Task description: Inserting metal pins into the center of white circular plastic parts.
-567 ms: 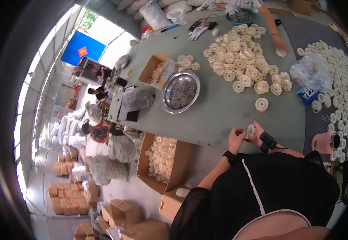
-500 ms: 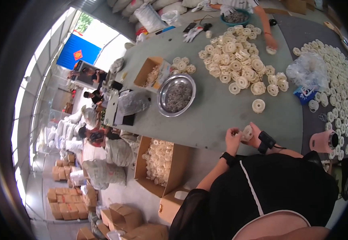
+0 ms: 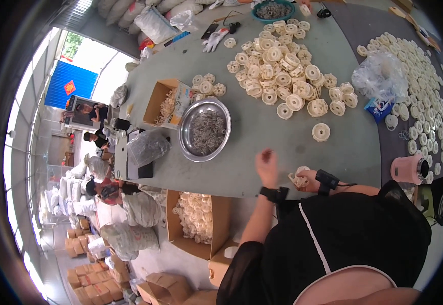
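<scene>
My right hand (image 3: pixel 310 180), near the table's front edge, is closed on a cream plastic wheel-like part (image 3: pixel 297 178). The part is tilted, with its rim toward the left. My left hand (image 3: pixel 267 170) is raised over the table, left of that part and apart from it. Motion smears its fingers, so whether it holds anything is not clear. A single cream round part (image 3: pixel 321 132) lies on the table beyond my right hand. To the left stands a steel bowl (image 3: pixel 182 137) filled with small grey metal springs. Farther back is a heap of cream round parts (image 3: pixel 282 79).
A small carton (image 3: pixel 155 101) of little pieces stands beside the bowl. Below the table edge sits a large carton (image 3: pixel 221 218) of cream parts. At right are a pink tumbler (image 3: pixel 405 170), a clear plastic bag (image 3: pixel 381 79) and many spread parts. A co-worker's hand (image 3: pixel 305 7) shows at the far edge.
My left hand has left the part in my right hand and moved left toward the bowl. The right hand has shifted slightly left, tilting the part. The view has turned somewhat.
</scene>
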Available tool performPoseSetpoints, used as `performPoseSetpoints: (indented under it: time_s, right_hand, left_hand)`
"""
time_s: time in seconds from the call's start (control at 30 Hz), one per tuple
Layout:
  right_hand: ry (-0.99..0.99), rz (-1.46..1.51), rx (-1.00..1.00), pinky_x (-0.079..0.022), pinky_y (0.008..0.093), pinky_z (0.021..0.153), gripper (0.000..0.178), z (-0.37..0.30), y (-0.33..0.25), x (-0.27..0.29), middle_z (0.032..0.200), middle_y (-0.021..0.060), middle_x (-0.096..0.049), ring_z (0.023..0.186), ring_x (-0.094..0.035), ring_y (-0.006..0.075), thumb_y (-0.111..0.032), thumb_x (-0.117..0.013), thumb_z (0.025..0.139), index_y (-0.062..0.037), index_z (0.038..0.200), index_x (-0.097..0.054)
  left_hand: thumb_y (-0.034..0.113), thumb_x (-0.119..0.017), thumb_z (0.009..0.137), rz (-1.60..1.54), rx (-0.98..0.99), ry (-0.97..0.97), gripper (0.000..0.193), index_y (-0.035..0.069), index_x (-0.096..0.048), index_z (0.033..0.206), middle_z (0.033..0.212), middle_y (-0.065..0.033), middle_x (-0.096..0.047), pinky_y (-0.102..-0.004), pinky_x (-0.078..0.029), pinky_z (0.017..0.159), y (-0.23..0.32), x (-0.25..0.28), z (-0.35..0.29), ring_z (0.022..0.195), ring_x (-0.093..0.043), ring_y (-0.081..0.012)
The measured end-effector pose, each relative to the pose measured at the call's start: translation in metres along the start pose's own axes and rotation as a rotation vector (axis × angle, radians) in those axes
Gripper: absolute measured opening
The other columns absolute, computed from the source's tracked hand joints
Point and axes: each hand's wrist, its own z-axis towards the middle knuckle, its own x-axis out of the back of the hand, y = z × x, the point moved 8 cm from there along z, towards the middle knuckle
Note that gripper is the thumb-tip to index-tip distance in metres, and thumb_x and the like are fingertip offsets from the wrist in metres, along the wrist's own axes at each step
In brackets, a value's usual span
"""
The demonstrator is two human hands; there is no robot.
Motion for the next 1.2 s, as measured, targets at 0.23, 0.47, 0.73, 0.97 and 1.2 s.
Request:
performPoseSetpoints:
  time_s: [0.23,0.47,0.73,0.97,1.2]
  right_hand:
    - [0.260,1.067,-0.845,-0.046,0.0388,0.067,0.029,-0.014,-0.079,-0.022,0.096,0.0110,-0.050,0.082,-0.053,0.0261,-0.011,-0.049,0.077,-0.0066,0.104,-0.039]
    - [0.338,1.064,-0.676,-0.046,0.0373,0.066,0.027,0.003,-0.069,-0.003,0.092,0.0078,-0.053,0.083,-0.054,0.0222,-0.026,-0.050,0.080,-0.0086,0.100,-0.043]
    - [0.511,0.883,-0.595,-0.045,0.0359,0.069,0.039,0.013,-0.085,0.014,0.086,0.0034,-0.056,0.079,-0.056,0.0173,-0.049,-0.040,0.081,-0.0137,0.093,-0.049]
    - [0.584,0.162,-0.328,-0.044,0.0372,0.066,0.038,0.014,-0.070,0.047,0.085,0.0096,-0.056,0.076,-0.055,0.0247,-0.043,-0.045,0.080,-0.0092,0.097,-0.048]
    - [0.472,0.239,-0.397,-0.040,0.0381,0.072,0.046,0.031,-0.061,0.062,0.090,0.0201,-0.056,0.083,-0.053,0.0345,-0.046,-0.042,0.079,-0.0026,0.092,-0.054]
  left_hand:
    - [0.007,-0.057,0.075,-0.147,0.051,0.311,0.024,-0.001,-0.049,0.097,0.091,-0.0070,-0.051,-0.0258,-0.043,0.071,0.006,0.147,0.136,0.080,-0.049,-0.0143]
    - [0.015,-0.061,0.073,0.254,-0.044,-0.327,0.050,-0.001,-0.039,0.116,0.115,-0.0131,-0.044,-0.0317,-0.035,0.089,-0.002,0.016,0.054,0.106,-0.042,-0.0237]
    - [0.013,-0.063,0.073,0.253,0.163,-0.591,0.056,0.001,-0.033,0.119,0.110,-0.0128,-0.042,-0.0325,-0.044,0.079,-0.054,-0.066,-0.055,0.093,-0.050,-0.0214]
    - [0.015,-0.066,0.069,-0.189,0.508,-0.135,0.051,-0.001,-0.042,0.111,0.109,-0.0141,-0.044,-0.0290,-0.044,0.076,-0.069,-0.043,-0.067,0.097,-0.048,-0.0200]
    - [0.011,-0.066,0.068,0.629,-0.174,-0.369,0.057,0.000,-0.036,0.116,0.108,-0.0130,-0.042,-0.0321,-0.042,0.076,-0.016,-0.044,-0.077,0.092,-0.046,-0.0196]
